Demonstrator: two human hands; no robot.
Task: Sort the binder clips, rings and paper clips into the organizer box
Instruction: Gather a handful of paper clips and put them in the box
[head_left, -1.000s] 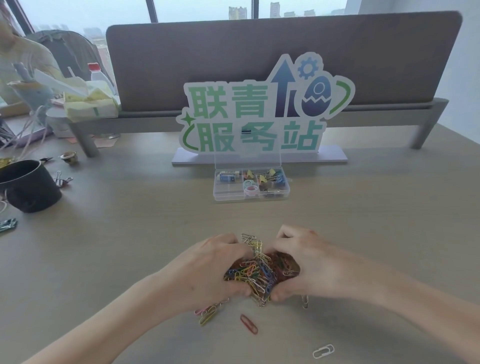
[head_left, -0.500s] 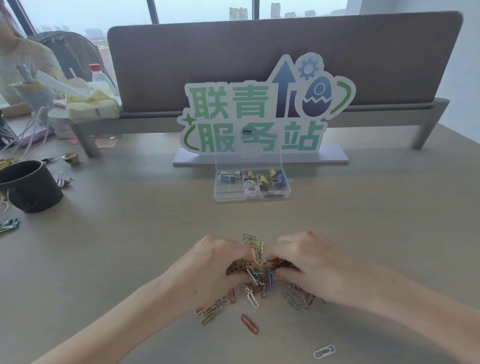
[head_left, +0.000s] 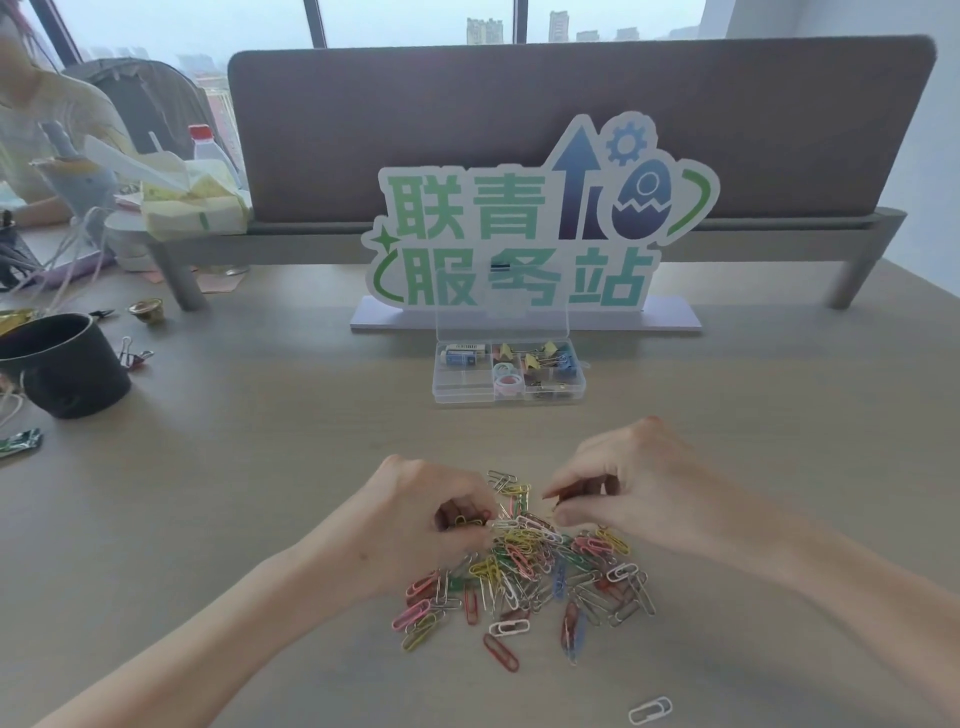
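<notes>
A heap of coloured paper clips (head_left: 535, 566) lies spread on the wooden desk in front of me. My left hand (head_left: 415, 525) rests on the heap's left side with its fingers curled around a few clips. My right hand (head_left: 623, 483) hovers over the heap's far right, thumb and fingers pinched on a clip or two. Beyond them stands the clear organizer box (head_left: 462, 387), lid up; binder clips (head_left: 545, 356) fill its right compartments and pastel rings (head_left: 506, 376) sit in the middle. One white clip (head_left: 649, 710) lies alone near me.
A green-lettered sign (head_left: 535, 223) stands behind the box, against a grey divider. At the left are a black cup (head_left: 67, 364), a loose binder clip (head_left: 132, 354), a small gold cup (head_left: 148, 310) and clutter. Another person sits at the far left.
My hands held the clips bunched together between them. They have since moved apart and the bunch has fallen and spread across the desk.
</notes>
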